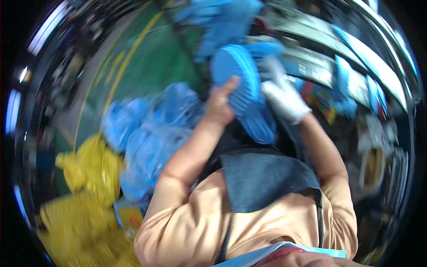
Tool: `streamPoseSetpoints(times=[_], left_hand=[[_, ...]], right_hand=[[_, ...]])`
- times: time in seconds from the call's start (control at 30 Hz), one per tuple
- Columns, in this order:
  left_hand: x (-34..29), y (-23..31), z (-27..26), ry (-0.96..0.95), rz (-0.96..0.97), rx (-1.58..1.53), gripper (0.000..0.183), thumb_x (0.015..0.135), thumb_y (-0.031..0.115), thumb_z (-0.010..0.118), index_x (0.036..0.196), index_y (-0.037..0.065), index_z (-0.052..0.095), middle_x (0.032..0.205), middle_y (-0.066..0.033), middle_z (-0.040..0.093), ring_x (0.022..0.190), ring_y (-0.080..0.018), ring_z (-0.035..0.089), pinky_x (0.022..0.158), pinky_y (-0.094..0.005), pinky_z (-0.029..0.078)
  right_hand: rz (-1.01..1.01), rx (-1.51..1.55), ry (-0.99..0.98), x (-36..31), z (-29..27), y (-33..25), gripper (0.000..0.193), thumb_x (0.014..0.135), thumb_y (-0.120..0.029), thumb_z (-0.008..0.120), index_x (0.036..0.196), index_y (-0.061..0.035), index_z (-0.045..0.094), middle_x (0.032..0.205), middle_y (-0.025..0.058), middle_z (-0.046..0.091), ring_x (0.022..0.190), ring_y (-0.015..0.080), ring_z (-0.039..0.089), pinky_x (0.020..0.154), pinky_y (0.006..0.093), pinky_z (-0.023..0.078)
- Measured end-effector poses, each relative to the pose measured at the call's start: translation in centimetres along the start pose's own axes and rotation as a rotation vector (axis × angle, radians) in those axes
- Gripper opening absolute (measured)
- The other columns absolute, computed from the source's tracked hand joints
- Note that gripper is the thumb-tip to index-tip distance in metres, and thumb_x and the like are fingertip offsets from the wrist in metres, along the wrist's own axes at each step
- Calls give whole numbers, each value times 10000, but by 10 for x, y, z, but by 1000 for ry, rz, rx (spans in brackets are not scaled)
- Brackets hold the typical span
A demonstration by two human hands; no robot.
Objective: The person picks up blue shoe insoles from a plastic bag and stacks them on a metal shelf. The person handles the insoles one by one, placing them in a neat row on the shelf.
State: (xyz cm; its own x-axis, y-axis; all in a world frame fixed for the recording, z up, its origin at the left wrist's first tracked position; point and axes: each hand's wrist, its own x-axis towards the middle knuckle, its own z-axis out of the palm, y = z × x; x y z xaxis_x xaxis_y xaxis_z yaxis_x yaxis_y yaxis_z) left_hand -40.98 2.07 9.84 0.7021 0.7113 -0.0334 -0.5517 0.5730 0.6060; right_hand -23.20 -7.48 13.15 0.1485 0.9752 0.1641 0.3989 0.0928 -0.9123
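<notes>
A bright blue shoe sole (242, 91), ribbed across its middle, is tilted in front of my chest with its wider end away from me. Bare and closed on its left edge, my left hand (222, 100) has the thumb lying over the sole's face. On the other side is my right hand (284, 95) in a white glove. Its fingers look stretched out and the thumb stands apart, close to the sole's right edge. Motion smears this glove, so whether it touches the sole is unclear. A dark apron (269, 178) covers my front.
Blue plastic bags (153, 133) lie at the left, with yellow bags (93, 167) nearer me. Ahead are more blue items (227, 22), blurred. A pale bench or conveyor (311, 33) runs along the right, holding blue pieces. Yellow lines mark the green floor (155, 58).
</notes>
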Motion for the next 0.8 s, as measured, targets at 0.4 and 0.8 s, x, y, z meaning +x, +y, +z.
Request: streamPoseSetpoints(times=[0.4, 0.8], left_hand=[[81, -108, 34, -111, 285, 756, 404, 924, 138, 586, 1280, -12, 470, 1084, -109, 570, 942, -217, 580, 882, -353, 476], [109, -152, 21, -389, 393, 1064, 478, 824, 116, 608, 1263, 41, 432, 840, -126, 612, 801, -276, 629, 725, -392, 478]], right_hand=[[459, 279, 507, -34, -98, 76, 461, 826, -311, 686, 1121, 34, 601, 893, 103, 642, 781, 171, 595, 699, 345, 488], [491, -770, 416, 70, -299, 307, 568, 973, -363, 442, 1351, 60, 454, 1358, 277, 492, 1280, 392, 457, 1090, 429, 336]])
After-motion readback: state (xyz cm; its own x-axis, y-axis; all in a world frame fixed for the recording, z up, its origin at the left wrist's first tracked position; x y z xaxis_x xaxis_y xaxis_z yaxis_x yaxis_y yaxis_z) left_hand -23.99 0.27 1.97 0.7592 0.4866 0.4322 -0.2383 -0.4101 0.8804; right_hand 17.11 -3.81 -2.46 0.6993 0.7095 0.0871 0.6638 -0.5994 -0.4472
